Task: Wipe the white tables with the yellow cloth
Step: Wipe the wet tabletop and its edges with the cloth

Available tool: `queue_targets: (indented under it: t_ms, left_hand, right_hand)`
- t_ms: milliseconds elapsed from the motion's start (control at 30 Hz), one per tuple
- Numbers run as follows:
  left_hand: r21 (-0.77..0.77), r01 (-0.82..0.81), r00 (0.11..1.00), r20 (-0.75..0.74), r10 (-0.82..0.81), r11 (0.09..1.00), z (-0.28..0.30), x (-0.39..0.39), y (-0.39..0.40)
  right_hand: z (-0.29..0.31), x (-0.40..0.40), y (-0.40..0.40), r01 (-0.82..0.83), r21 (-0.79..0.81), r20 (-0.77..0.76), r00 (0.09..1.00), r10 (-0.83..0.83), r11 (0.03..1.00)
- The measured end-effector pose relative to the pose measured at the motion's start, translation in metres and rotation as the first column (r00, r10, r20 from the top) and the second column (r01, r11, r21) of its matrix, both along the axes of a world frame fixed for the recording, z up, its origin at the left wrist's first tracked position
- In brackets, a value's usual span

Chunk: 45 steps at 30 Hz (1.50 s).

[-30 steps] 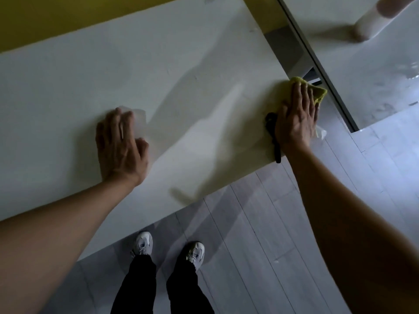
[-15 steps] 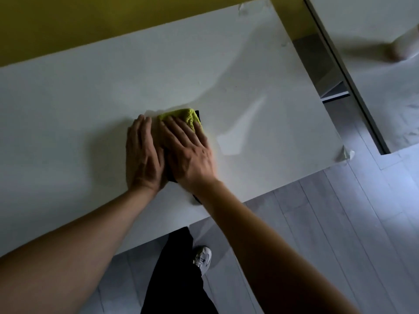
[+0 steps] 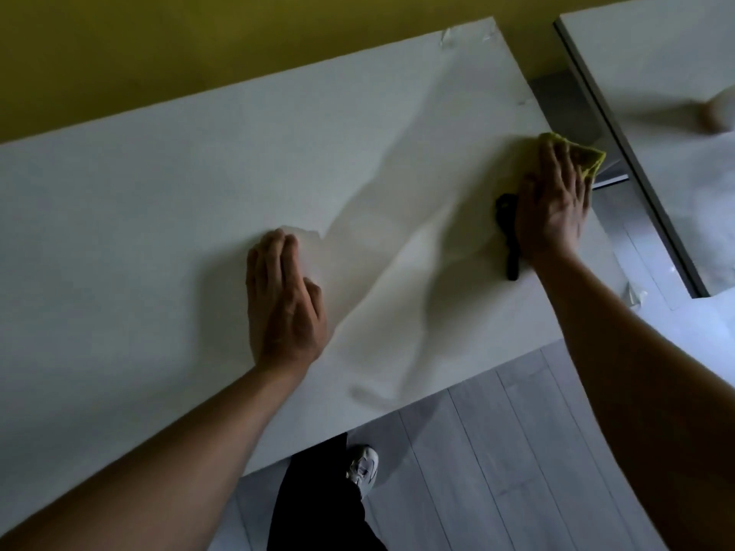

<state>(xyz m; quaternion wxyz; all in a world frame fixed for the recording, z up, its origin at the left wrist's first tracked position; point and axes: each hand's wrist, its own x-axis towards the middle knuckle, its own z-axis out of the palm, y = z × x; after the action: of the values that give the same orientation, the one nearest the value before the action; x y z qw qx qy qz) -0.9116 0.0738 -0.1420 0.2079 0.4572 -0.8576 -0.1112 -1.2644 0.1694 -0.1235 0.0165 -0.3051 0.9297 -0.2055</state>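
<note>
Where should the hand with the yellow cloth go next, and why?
Probably back along the white table toward the left hand. The right hand presses the yellow cloth at the table's right edge, part of it hanging past, so no surface is left that way.

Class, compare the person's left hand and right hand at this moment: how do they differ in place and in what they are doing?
The left hand rests bare on the middle of the white table; the right hand presses the yellow cloth at the table's right edge. Both lie flat, fingers straight.
</note>
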Motion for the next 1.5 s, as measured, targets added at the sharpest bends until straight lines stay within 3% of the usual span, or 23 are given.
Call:
queue_targets:
  t_ms: [100, 200, 267, 333, 433, 500, 600, 700, 767, 867, 967, 1100, 1200, 1300, 1400, 1500]
  left_hand:
    - [0.022, -0.007, 1.0, -0.001, 0.007, 1.0, 0.0, -0.001, -0.002]
    - [0.037, -0.009, 1.0, 0.004, 0.009, 0.999, 0.001, -0.003, -0.002]
    - [0.047, -0.016, 1.0, 0.015, 0.015, 0.999, 0.001, -0.001, -0.001]
    - [0.05, -0.029, 0.999, 0.043, 0.027, 0.998, 0.001, 0.001, -0.001]
    - [0.055, -0.055, 0.997, 0.06, 0.052, 0.997, 0.004, -0.001, -0.002]
    - [0.06, -0.056, 0.996, 0.077, 0.051, 0.997, 0.006, -0.001, -0.001]
    - [0.074, -0.028, 0.993, 0.119, 0.019, 0.997, 0.01, 0.0, -0.003]
    - [0.065, 0.012, 0.98, 0.196, -0.025, 0.998, 0.01, 0.0, -0.004]
    - [0.064, 0.029, 0.974, 0.222, -0.043, 0.998, 0.008, 0.0, -0.005]
    - [0.057, 0.029, 0.973, 0.226, -0.042, 0.998, 0.007, 0.0, -0.004]
    - [0.045, 0.024, 0.977, 0.211, -0.033, 0.999, 0.006, -0.002, -0.003]
    - [0.064, 0.019, 0.979, 0.202, -0.032, 0.998, 0.007, -0.004, -0.002]
    - [0.07, 0.013, 0.979, 0.201, -0.027, 0.997, 0.009, -0.004, -0.002]
    - [0.093, -0.001, 0.971, 0.238, -0.022, 0.996, 0.012, -0.004, -0.005]
    - [0.104, -0.01, 0.968, 0.249, -0.016, 0.995, 0.012, -0.003, -0.003]
    - [0.101, -0.031, 0.972, 0.237, 0.006, 0.994, 0.018, -0.007, -0.006]
  right_hand:
    - [0.0, 0.016, -0.016, 0.028, -0.007, 0.004, 1.0, -0.028, 1.0]
    - [0.0, 0.064, -0.048, -0.196, -0.033, 0.007, 0.981, 0.196, 0.98]
    - [-0.003, 0.11, -0.081, -0.459, -0.059, -0.032, 0.888, 0.458, 0.886]
    - [-0.004, 0.156, -0.115, -0.672, -0.074, -0.079, 0.741, 0.667, 0.737]
    - [-0.002, 0.177, -0.14, -0.827, -0.035, -0.144, 0.559, 0.816, 0.561]
    - [-0.003, 0.162, -0.139, -0.856, -0.018, -0.141, 0.514, 0.846, 0.517]
    - [-0.005, 0.118, -0.127, -0.781, -0.058, -0.107, 0.624, 0.774, 0.622]
    - [-0.003, 0.05, -0.106, -0.519, -0.04, -0.035, 0.855, 0.518, 0.854]
    - [0.004, 0.005, -0.091, -0.349, -0.011, -0.004, 0.937, 0.349, 0.937]
    - [0.011, -0.032, -0.088, -0.145, 0.016, 0.048, 0.988, 0.144, 0.989]
    - [0.011, -0.029, -0.098, -0.046, 0.029, 0.033, 0.998, 0.045, 0.999]
    - [0.008, 0.024, -0.116, -0.108, -0.003, 0.023, 0.994, 0.108, 0.994]
    - [0.005, 0.1, -0.139, -0.412, -0.059, -0.002, 0.911, 0.412, 0.909]
    - [0.004, 0.157, -0.163, -0.724, -0.037, -0.078, 0.689, 0.72, 0.689]
    - [0.004, 0.159, -0.172, -0.846, 0.035, -0.13, 0.525, 0.841, 0.533]
    - [0.003, 0.131, -0.168, -0.871, 0.057, -0.1, 0.481, 0.871, 0.488]
